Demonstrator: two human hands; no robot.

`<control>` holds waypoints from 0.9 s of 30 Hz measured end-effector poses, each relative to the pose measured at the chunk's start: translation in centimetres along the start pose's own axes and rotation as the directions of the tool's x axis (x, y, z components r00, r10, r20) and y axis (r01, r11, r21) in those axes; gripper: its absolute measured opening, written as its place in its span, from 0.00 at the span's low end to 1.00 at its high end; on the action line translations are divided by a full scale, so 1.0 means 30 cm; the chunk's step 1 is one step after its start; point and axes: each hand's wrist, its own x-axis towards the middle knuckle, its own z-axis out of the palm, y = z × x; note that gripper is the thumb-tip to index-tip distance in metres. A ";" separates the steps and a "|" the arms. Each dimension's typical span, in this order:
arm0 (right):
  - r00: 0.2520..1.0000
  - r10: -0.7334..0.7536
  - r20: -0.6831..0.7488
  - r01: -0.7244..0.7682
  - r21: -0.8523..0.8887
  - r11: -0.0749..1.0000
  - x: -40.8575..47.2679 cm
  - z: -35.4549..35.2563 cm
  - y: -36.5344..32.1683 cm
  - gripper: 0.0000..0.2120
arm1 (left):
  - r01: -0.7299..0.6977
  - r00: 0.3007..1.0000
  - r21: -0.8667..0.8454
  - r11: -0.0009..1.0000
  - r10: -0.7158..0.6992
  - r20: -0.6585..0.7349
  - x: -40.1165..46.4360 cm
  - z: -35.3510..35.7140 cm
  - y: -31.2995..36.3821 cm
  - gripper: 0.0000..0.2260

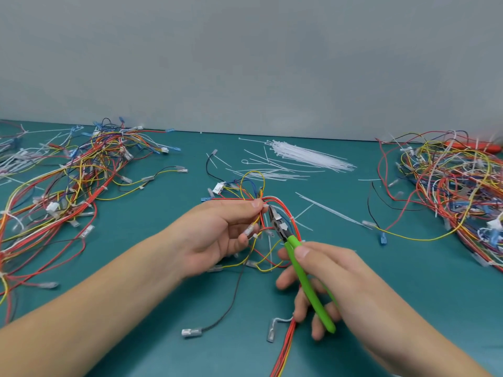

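The main risk, as I judge it, is a blade nipping a wire that should stay whole. The small cutters with bright green plastic handles (300, 268) have their steel nose set right in among the bundle of thin red, yellow and blue insulated wires (275, 200), with red strands touching both sides of the head. A squeeze made slightly off target would score insulation or sever a strand.

A 2nd risk is slippage. The left hand (217, 235) only pinches the bundle between thumb and fingertips, just left of the nose, so a tug from the cutters could pull it free. The right hand (340, 284) grips the 2 handles, thumb on top and fingers curled beneath. Whether the blades themselves are closed I cannot tell.

The bundle is at the middle of the teal table (422, 281), lifted a little, between the 2 hands. A yellow loop arcs on its far side, loose ends with clear-sleeved terminals hang toward the near side, and red strands run off the near edge.

Farther off lies a sheaf of white plastic cable ties (307, 153), and there are tangled wire heaps (81, 172) at far left and far right.
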 end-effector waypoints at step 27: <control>0.994 -0.004 0.110 -0.022 0.232 0.972 0.015 -0.039 0.010 0.25 | 0.012 1.000 0.022 1.000 -0.012 -0.001 -0.022 -0.003 0.026 0.06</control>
